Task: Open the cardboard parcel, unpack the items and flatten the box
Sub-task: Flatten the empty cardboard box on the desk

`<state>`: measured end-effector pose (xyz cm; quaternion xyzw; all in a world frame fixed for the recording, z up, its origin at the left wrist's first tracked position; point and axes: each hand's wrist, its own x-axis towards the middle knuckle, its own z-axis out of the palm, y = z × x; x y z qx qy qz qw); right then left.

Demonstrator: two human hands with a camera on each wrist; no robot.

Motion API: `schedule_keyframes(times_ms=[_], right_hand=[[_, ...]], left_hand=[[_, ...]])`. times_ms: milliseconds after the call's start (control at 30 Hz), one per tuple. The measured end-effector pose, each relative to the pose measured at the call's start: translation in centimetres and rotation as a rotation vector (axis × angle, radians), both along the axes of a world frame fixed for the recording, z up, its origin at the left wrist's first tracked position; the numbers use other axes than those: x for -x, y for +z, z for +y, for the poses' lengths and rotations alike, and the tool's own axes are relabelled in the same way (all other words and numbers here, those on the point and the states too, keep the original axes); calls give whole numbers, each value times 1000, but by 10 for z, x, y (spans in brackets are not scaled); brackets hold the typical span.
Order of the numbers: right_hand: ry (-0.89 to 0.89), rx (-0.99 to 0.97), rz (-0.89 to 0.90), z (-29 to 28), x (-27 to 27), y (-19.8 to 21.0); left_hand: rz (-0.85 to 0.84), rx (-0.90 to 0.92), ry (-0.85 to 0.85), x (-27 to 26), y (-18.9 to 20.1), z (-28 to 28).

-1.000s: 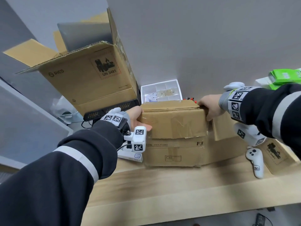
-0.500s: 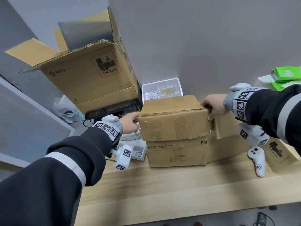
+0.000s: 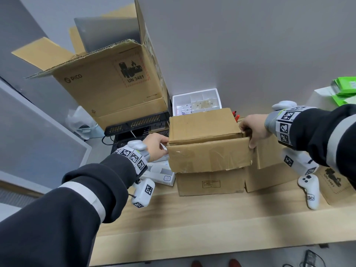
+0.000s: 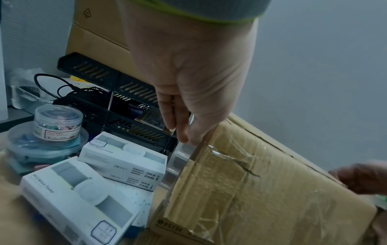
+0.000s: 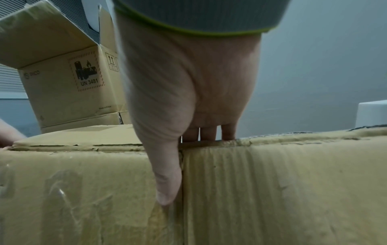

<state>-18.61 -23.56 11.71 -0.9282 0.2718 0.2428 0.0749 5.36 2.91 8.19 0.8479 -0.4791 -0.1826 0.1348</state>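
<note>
A taped brown cardboard parcel (image 3: 209,145) is held between my two hands, just above a second cardboard box (image 3: 210,183) on the wooden shelf. My left hand (image 3: 157,147) grips the parcel's left end near its top edge; in the left wrist view the fingers (image 4: 184,126) lie along that taped corner of the parcel (image 4: 261,190). My right hand (image 3: 252,132) grips the right end, fingers over the top edge and thumb down the front face. In the right wrist view the thumb (image 5: 167,182) presses on the parcel's front face (image 5: 83,190) and the fingers hook behind the rim.
A large open PICO box (image 3: 113,81) stands at back left on a black rack (image 3: 134,124). A white compartment tray (image 3: 196,102) sits behind the parcel. White tracker boxes (image 4: 121,159) and a clip jar (image 4: 57,122) lie at left. A white controller (image 3: 310,189) lies right.
The parcel has risen off the lower box and come toward me. My left hand moved from its front corner to its left end; the right hand kept its grip.
</note>
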Motion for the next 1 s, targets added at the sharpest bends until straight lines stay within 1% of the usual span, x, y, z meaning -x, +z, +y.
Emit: schedule_keyframes(times_ms=[100,200,433,533,700,867,967,1000], right_hand=[[0,-2,23,4,1,-1],[-1,-5,32,6,0,-3],[-42,-3,14,8,1,-5],[-68,-42,-7,8,3,-6],[-144,-166,-4,7,6,-3],[-204,-240,-39,8,9,0],[-228,-274,-65,4,8,3],[-240,-293,-82,1,8,2]], left_hand=[[15,21,-8,0,-4,3],[45,-14,-49,-2,-4,6],[185,7,-102,-1,-4,10],[253,43,-118,3,-3,9],[292,119,-140,6,2,7],[302,201,-131,11,0,4],[235,245,-123,16,3,0],[179,245,-134,17,5,-1]])
